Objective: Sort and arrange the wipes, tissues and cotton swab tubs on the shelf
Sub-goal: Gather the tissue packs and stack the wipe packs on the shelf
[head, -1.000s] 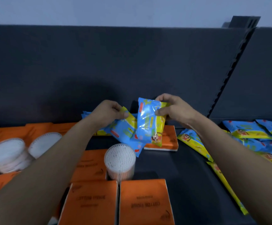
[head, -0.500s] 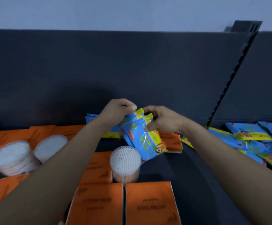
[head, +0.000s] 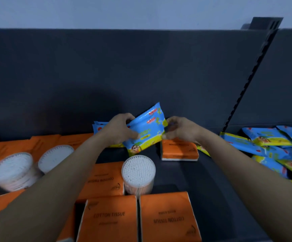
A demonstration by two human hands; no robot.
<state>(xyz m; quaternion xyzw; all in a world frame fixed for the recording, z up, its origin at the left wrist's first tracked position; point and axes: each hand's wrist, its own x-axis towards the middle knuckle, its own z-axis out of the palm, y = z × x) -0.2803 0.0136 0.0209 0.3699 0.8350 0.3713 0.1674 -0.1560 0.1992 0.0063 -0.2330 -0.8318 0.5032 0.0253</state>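
Both hands hold a blue-and-yellow wipes pack (head: 146,129) tilted above the dark shelf (head: 185,173) near its back panel. My left hand (head: 119,131) grips its left edge, my right hand (head: 180,129) pinches its right edge. Another wipes pack (head: 99,127) lies behind my left hand, mostly hidden. An orange tissue pack (head: 179,150) lies under my right wrist. A cotton swab tub (head: 138,172) stands upright just in front of the held pack.
Several orange tissue packs (head: 168,219) lie along the front and left. Two cotton swab tubs (head: 12,171) lie tipped at the left. A heap of wipes packs (head: 272,147) fills the right side. A slotted upright (head: 251,74) divides the back panel.
The wipes packs have been drawn together between my hands and turned so the printed face points at me. Both hands shifted a little toward the back panel.
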